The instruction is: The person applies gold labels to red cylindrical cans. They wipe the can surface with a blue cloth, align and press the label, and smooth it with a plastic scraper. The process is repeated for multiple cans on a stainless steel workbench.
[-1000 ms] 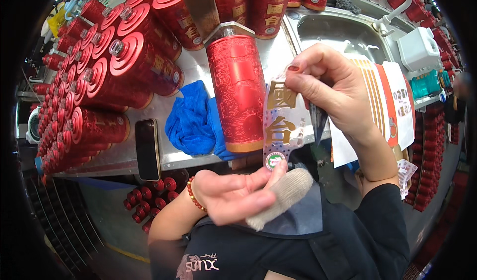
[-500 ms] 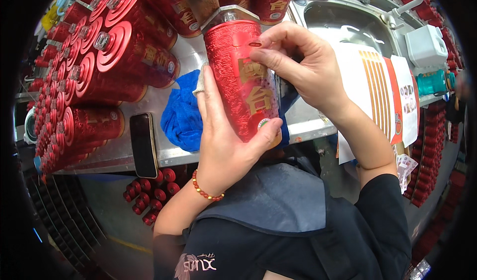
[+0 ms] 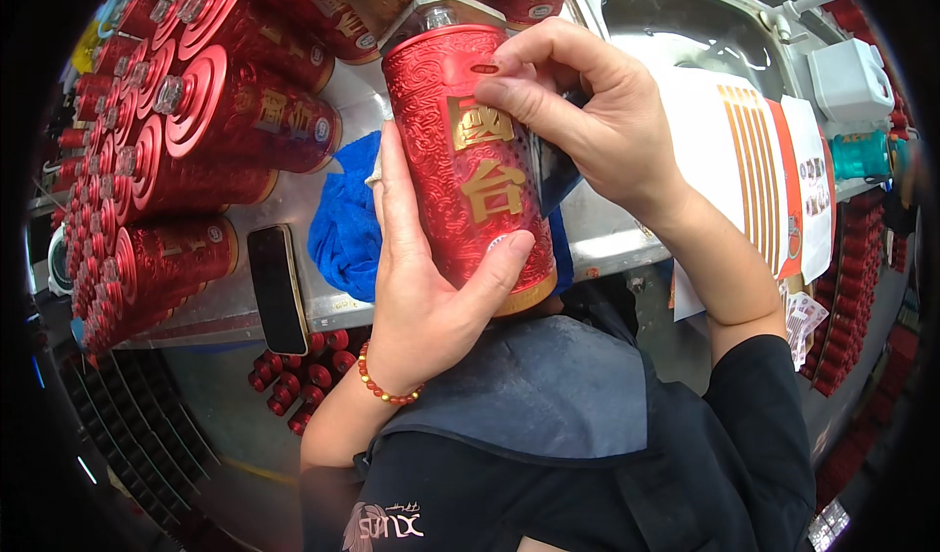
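A red embossed bottle [image 3: 421, 111] with large gold characters leans in front of me, its clear stopper end away from me. My left hand [image 3: 426, 292] is wrapped round its lower part, thumb across the front. My right hand [image 3: 612, 126] pinches a small oval red-and-gold sticker [image 3: 484, 69] between thumb and forefinger at the bottle's upper front. Whether the sticker touches the surface I cannot tell. Under and beside the bottle lies a crumpled blue cloth [image 3: 345, 229]. Behind the stopper is a pale angular-edged piece [image 3: 419, 8], partly hidden.
Many similar red bottles [image 3: 211, 101] crowd the metal table's left side. A black phone [image 3: 277, 288] lies at its near edge. To the right are sheets with gold strips [image 3: 749, 170], a steel sink [image 3: 685, 23] and a white jug [image 3: 850, 82]. More red bottles stand below.
The bottle has shifted slightly left and turned, so its gold characters face me more fully. My right hand has moved a little left with the sticker, following the bottle.
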Motion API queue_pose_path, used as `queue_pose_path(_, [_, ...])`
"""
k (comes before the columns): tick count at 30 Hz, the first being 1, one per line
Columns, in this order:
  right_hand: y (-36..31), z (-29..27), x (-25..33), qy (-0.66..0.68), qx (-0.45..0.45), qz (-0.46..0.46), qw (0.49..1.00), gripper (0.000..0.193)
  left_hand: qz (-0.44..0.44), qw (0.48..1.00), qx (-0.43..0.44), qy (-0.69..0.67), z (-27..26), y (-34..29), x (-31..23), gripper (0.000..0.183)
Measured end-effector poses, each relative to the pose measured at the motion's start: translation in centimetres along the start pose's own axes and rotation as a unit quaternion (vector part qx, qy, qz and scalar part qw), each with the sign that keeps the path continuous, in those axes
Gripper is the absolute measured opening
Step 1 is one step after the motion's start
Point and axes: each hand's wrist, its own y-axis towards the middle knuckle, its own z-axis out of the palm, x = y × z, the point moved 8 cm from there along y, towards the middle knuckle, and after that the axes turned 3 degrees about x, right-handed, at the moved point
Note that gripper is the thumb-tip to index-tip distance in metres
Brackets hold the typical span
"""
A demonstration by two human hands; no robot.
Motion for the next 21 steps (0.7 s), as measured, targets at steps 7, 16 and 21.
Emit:
queue_pose_path(7, [-0.04, 0.11, -0.2, 0.022, 0.005, 0.006, 1.0, 0.014, 0.01, 1.0, 0.014, -0.008, 0.02, 0.15, -0.22, 0.119])
queue_pose_path(16, [-0.04, 0.13, 0.05, 0.013, 0.007, 0.002, 1.0, 0.015, 0.012, 0.999, 0.023, -0.036, 0.13, 0.17, -0.03, 0.121])
queue_pose_path(21, [0.04, 0.15, 0.16, 0.011, 0.005, 0.0, 1.0, 0.014, -0.006, 0.999, 0.014, -0.04, 0.24, 0.08, 0.33, 0.121])
